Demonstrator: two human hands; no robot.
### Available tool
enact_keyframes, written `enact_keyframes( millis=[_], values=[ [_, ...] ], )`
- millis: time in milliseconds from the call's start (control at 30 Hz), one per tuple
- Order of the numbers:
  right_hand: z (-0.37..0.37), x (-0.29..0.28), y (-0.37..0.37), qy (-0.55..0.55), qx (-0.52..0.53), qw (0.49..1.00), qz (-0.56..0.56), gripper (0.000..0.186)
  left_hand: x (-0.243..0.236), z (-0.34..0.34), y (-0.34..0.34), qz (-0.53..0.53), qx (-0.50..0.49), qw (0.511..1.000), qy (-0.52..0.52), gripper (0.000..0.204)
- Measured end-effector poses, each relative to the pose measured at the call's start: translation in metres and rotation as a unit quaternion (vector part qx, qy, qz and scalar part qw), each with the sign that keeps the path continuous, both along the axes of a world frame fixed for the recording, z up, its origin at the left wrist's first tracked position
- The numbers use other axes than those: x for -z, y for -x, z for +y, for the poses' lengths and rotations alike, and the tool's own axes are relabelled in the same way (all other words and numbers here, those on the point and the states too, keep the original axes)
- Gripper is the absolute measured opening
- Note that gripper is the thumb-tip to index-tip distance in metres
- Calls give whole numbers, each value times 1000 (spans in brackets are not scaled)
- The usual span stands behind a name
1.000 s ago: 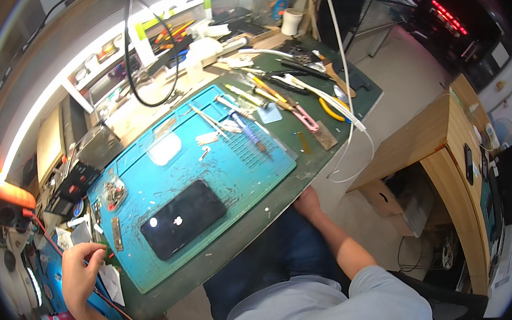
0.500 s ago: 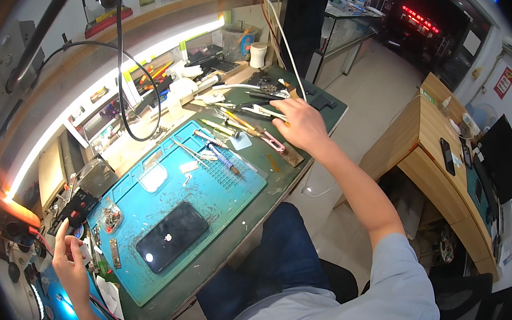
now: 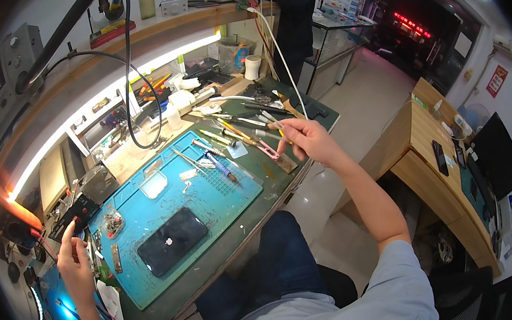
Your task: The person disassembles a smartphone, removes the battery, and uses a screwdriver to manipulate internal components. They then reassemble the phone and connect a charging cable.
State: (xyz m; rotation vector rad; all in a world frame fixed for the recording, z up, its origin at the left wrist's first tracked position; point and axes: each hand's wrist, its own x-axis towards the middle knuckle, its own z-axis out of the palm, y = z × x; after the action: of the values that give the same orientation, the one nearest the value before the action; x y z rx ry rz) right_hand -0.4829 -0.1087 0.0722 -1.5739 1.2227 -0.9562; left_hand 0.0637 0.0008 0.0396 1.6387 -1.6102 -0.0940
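Note:
My right hand [image 3: 310, 142] is closed above the right end of the bench, pinching a slim grey-and-yellow hand tool [image 3: 279, 129]; the fingers partly cover it, so its exact kind is unclear. Below it lie a pink-handled tool [image 3: 269, 151] and several pens and tweezers. At the far left my left hand [image 3: 75, 261] is open, its index finger stretched up by a black control box [image 3: 78, 215]. Whether the fingertip touches the box I cannot tell. A black smartphone [image 3: 173, 241], a white logo on its screen, lies flat on the blue work mat [image 3: 142, 289].
On the mat are tweezers [image 3: 190, 161], a blue-handled screwdriver [image 3: 223, 168] and a small clear tray of screws [image 3: 112, 224]. A black cable loop [image 3: 128, 104] hangs over the bench. A white cable [image 3: 286, 54] drops at the right. A wooden desk [image 3: 388, 142] stands beyond.
My right hand has drawn back slightly toward me from the tool pile, with the slim tool now raised in its fingers. The left hand has barely moved. The view has shifted slightly.

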Motion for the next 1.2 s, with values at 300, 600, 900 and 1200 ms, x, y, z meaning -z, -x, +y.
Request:
enact_keyframes(
  millis=[300, 600, 900, 1200],
  values=[
    [24, 21, -47, 325, 114, 933, 106, 23, 14, -3, 20, -40, 66, 997, -25, 42],
    [46, 78, -117, 386, -52, 902, 185, 14, 9, 9, 65, -69, 233, 963, -117, 83],
    [25, 92, -136, 407, -87, 887, 200, 4, 10, 14, 76, -136, 252, 944, -164, 108],
    [18, 94, -135, 416, -113, 883, 186, 4, 16, 11, 73, -83, 253, 951, -155, 105]
  ],
)
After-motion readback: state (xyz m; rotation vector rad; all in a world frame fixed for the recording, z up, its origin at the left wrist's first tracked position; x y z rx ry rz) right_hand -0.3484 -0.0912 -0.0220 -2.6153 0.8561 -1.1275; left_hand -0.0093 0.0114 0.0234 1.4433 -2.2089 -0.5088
